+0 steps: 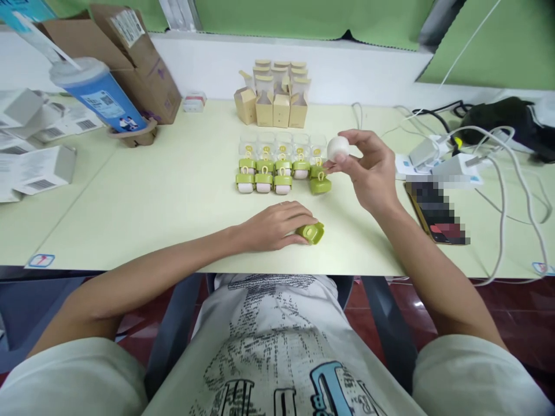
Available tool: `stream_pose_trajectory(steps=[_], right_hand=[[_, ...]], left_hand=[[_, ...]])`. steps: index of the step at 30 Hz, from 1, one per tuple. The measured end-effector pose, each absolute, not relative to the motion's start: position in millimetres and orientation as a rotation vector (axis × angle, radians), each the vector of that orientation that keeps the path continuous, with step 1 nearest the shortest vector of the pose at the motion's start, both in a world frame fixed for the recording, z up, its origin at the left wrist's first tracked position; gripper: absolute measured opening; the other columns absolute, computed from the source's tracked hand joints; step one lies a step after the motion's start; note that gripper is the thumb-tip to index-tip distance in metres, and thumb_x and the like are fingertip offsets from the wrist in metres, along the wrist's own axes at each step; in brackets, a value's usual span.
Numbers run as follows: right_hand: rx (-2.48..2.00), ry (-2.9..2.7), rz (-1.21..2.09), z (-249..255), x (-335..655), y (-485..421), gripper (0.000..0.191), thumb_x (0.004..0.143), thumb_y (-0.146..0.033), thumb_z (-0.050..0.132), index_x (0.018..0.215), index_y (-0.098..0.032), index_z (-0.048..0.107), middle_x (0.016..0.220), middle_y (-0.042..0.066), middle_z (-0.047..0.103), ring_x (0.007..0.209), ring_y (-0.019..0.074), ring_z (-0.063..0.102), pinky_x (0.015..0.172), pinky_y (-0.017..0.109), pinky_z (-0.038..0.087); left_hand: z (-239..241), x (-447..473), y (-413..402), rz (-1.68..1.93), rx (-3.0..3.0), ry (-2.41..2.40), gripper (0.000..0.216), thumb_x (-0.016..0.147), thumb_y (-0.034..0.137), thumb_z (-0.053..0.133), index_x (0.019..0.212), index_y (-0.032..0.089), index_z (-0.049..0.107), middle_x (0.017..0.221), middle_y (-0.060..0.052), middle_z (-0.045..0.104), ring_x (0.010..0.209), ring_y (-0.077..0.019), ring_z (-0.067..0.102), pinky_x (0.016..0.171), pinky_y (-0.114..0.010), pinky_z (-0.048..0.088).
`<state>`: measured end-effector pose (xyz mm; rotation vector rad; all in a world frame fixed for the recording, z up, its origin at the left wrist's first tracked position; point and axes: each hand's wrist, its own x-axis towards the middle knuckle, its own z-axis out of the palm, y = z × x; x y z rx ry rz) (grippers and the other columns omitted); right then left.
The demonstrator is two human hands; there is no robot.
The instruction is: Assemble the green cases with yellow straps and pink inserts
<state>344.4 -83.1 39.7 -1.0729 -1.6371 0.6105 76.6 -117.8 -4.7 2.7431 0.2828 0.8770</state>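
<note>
My right hand [370, 170] is raised over the pale table [173, 196], pinching a small white rounded piece [337, 148] between thumb and fingers. My left hand [277, 224] lies flat on the table, fingers curled over a green plastic piece [311, 232]. Just beyond, rows of several green-and-white small assembled items [264, 175] stand side by side, with clear caps behind them. One loose green piece [321, 185] sits at the right end of the rows, just under my right hand.
Small tan cartons [273, 101] stand at the back. A brown cardboard box [130, 52] and a blue cylinder [97, 92] are at the left, with white boxes [39, 167]. Cables, adapters [451, 162] and a phone [436, 211] lie at the right.
</note>
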Motion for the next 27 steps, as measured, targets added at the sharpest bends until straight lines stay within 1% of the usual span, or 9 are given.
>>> stream_pose_trajectory(steps=[3, 6, 9, 12, 14, 18, 21, 24, 27], right_hand=[[-1.046, -1.679, 0.657, 39.4, 338.5, -89.3, 0.076, 0.089, -0.092, 0.07, 0.142, -0.038, 0.068, 0.134, 0.009, 0.076, 0.117, 0.0357, 0.079, 0.09, 0.059, 0.071], [-0.959, -1.706, 0.737, 43.3, 334.1, -97.2, 0.079, 0.086, -0.092, 0.074, 0.143, -0.038, 0.069, 0.137, 0.009, 0.076, 0.124, 0.037, 0.078, 0.092, 0.06, 0.071], [-0.876, -1.71, 0.835, 45.2, 328.3, -105.5, 0.072, 0.082, -0.086, 0.084, 0.133, -0.037, 0.075, 0.137, 0.008, 0.077, 0.121, 0.0359, 0.079, 0.095, 0.058, 0.071], [-0.817, -1.748, 0.902, 45.0, 321.2, -112.2, 0.063, 0.081, -0.08, 0.09, 0.122, -0.033, 0.078, 0.13, 0.009, 0.078, 0.119, 0.0326, 0.079, 0.102, 0.054, 0.069], [-0.759, -1.771, 0.916, 45.0, 317.3, -115.1, 0.055, 0.083, -0.073, 0.093, 0.117, -0.032, 0.08, 0.129, 0.009, 0.078, 0.119, 0.03, 0.077, 0.102, 0.05, 0.07], [-0.741, -1.812, 0.865, 44.3, 314.5, -116.4, 0.044, 0.088, -0.064, 0.093, 0.116, -0.032, 0.082, 0.124, 0.008, 0.076, 0.113, 0.0258, 0.076, 0.098, 0.044, 0.071], [-0.72, -1.827, 0.844, 40.2, 314.2, -114.4, 0.046, 0.089, -0.063, 0.092, 0.12, -0.03, 0.081, 0.125, 0.008, 0.075, 0.11, 0.0245, 0.076, 0.097, 0.044, 0.071], [-0.616, -1.82, 0.844, 34.0, 312.4, -112.4, 0.05, 0.086, -0.062, 0.096, 0.121, -0.029, 0.079, 0.123, 0.007, 0.074, 0.105, 0.0221, 0.076, 0.095, 0.041, 0.071], [-0.588, -1.8, 0.851, 30.0, 309.7, -113.0, 0.054, 0.084, -0.063, 0.097, 0.12, -0.028, 0.077, 0.122, 0.006, 0.071, 0.1, 0.0199, 0.076, 0.095, 0.038, 0.07]], left_hand=[[0.9, 76.1, -118.4, 1.019, 2.62, 0.339, 0.038, 0.107, 0.034, 0.074, 0.142, 0.024, 0.066, 0.127, -0.013, 0.078, 0.117, -0.026, 0.077, 0.1, -0.045, 0.068], [11.2, 67.6, -113.7, 1.298, 2.483, 0.577, 0.043, 0.1, 0.032, 0.081, 0.141, 0.028, 0.068, 0.129, -0.012, 0.074, 0.124, -0.0288, 0.073, 0.104, -0.051, 0.067], [18.1, 59.3, -107.8, 1.489, 2.319, 0.792, 0.043, 0.098, 0.044, 0.083, 0.139, 0.034, 0.071, 0.136, -0.012, 0.07, 0.133, -0.032, 0.069, 0.11, -0.057, 0.065], [20.5, 57.6, -106.5, 1.473, 2.27, 0.846, 0.045, 0.099, 0.055, 0.08, 0.14, 0.036, 0.072, 0.137, -0.011, 0.071, 0.136, -0.0329, 0.068, 0.118, -0.061, 0.061], [21.3, 58.5, -108.1, 1.412, 2.288, 0.869, 0.048, 0.099, 0.06, 0.08, 0.14, 0.036, 0.073, 0.136, -0.01, 0.073, 0.134, -0.0327, 0.069, 0.118, -0.061, 0.061], [20.5, 59.3, -109.4, 1.433, 2.335, 0.808, 0.052, 0.099, 0.059, 0.082, 0.144, 0.036, 0.073, 0.135, -0.009, 0.076, 0.129, -0.0312, 0.073, 0.114, -0.057, 0.062], [16.1, 58.9, -105.3, 1.549, 2.394, 0.729, 0.053, 0.097, 0.058, 0.085, 0.144, 0.036, 0.073, 0.132, -0.008, 0.079, 0.123, -0.0293, 0.077, 0.106, -0.052, 0.066], [11.7, 59.3, -100.7, 1.676, 2.458, 0.622, 0.057, 0.095, 0.059, 0.088, 0.144, 0.033, 0.072, 0.126, -0.007, 0.081, 0.115, -0.0268, 0.079, 0.095, -0.046, 0.069], [10.3, 59.4, -99.1, 1.714, 2.478, 0.591, 0.058, 0.095, 0.062, 0.087, 0.142, 0.033, 0.072, 0.124, -0.007, 0.082, 0.112, -0.0254, 0.08, 0.09, -0.044, 0.069]])
